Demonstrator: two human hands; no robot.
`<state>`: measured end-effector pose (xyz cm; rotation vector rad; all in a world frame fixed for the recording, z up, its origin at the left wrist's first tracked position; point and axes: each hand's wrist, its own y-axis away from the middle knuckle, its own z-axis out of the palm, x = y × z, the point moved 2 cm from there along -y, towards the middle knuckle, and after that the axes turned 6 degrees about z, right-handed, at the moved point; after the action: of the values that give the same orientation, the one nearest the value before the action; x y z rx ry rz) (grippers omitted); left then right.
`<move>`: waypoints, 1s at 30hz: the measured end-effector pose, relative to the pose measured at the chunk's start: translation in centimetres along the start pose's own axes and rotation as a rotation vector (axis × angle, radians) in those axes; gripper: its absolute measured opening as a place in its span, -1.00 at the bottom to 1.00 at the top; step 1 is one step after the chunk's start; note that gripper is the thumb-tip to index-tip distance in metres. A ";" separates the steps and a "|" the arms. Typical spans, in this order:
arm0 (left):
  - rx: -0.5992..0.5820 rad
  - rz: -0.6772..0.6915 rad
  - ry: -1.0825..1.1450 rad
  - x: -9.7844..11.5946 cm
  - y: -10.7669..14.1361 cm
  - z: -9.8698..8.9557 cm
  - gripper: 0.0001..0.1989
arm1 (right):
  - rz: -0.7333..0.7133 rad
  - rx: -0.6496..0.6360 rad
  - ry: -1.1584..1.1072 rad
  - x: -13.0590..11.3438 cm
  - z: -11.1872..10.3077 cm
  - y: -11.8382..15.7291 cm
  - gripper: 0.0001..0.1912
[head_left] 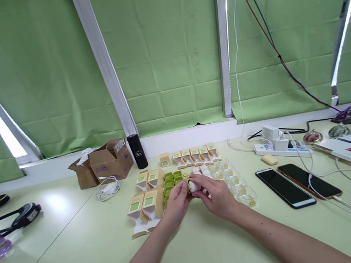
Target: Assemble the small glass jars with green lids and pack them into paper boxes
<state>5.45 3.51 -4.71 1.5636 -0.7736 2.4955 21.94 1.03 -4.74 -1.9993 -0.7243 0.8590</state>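
My left hand point(178, 200) and my right hand point(215, 194) meet at the middle of the table. Between them is a small green cup point(189, 185), pinched by my left fingers, and a white piece point(194, 186) that my right fingers hold against it. Green cups point(169, 183) stand in rows just behind my left hand. Other white pieces point(204, 170) lie behind my right hand, with clear plastic cups point(240, 189) bearing yellow dots to its right. Open tan boxes with green labels point(152, 199) stand left of my hands, and more small boxes point(195, 154) line up behind.
On the pale table point(92, 255), a cardboard box point(109, 161), a black bottle point(137, 151) and a white charger point(109, 188) are at the back left. Two phones point(285, 187) point(308, 180), a power strip point(282, 149) and cables lie at the right.
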 end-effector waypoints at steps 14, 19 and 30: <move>-0.045 0.047 -0.301 0.6 0.9 0.4 -0.25 | -0.122 0.061 0.092 -0.3 0.2 -0.1 -0.63; -0.005 0.064 -0.319 0.6 1.0 0.1 -0.35 | -0.160 0.052 0.141 -0.2 0.3 0.0 -0.63; 0.078 0.197 -0.331 0.1 1.3 1.3 -0.55 | -0.189 -0.009 0.223 -0.7 0.2 0.0 -0.59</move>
<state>6.05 1.78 -4.59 2.0570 -0.9205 2.4525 21.35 0.64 -4.67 -1.9589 -0.7735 0.5133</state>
